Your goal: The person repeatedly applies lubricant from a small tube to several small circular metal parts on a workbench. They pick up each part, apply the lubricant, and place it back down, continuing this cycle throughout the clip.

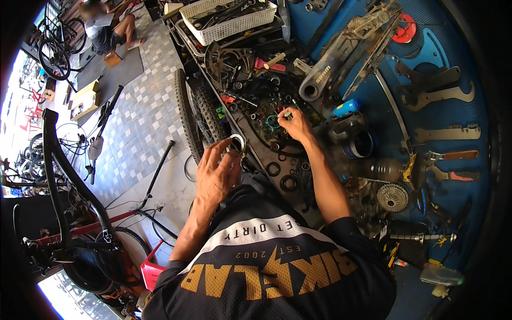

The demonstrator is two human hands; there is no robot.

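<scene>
My left hand (213, 173) is closed around the edge of a silver metal ring (242, 140), held up near the bench's front edge. Over the cluttered bench, my right hand (297, 128) has its thumb and fingers pinched together. A small pale bit shows at those fingertips, too small to name. Just left of them lie thin teal rings (271, 124) among many small loose parts. Several dark round rings (289, 184) rest on the bench between my two forearms.
A white plastic basket (229, 24) of parts stands at the back. Dirty bike crank arm (319, 80), blue can (348, 108) and cassette (393, 197) lie to the right, beside wall-hung tools. Bike tyres (194, 112) and a black frame (69, 176) are left. Another person sits far left.
</scene>
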